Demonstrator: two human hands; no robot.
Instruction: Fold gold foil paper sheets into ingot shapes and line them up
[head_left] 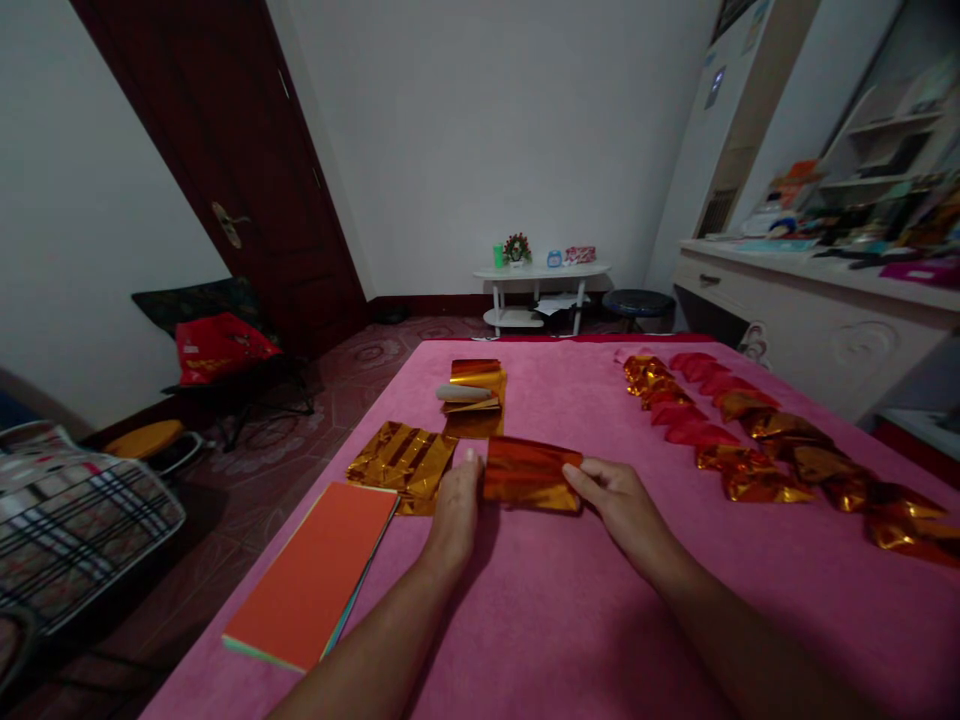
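Observation:
My right hand (616,500) pinches the right edge of a shiny orange-gold foil sheet (532,475), thumb in front. At the sheet's left edge, my left hand (456,505) stands edge-on with its thumb stretched forward; its other fingers are mostly hidden. Beside that hand lies a creased pile of gold foil (401,460). Nearer to me is a stack of coloured paper (319,575), orange on top. Beyond the hands, a grey elongated object (463,393), its kind unclear, rests on more gold foil sheets (478,425).
A pink cloth (555,610) covers the table. Rows of twisted gold and red foil pieces (750,420) lie on the right. A white counter (817,270) stands beyond them. A red bag (225,348) sits on a chair at left, and a low white table (540,270) is by the wall.

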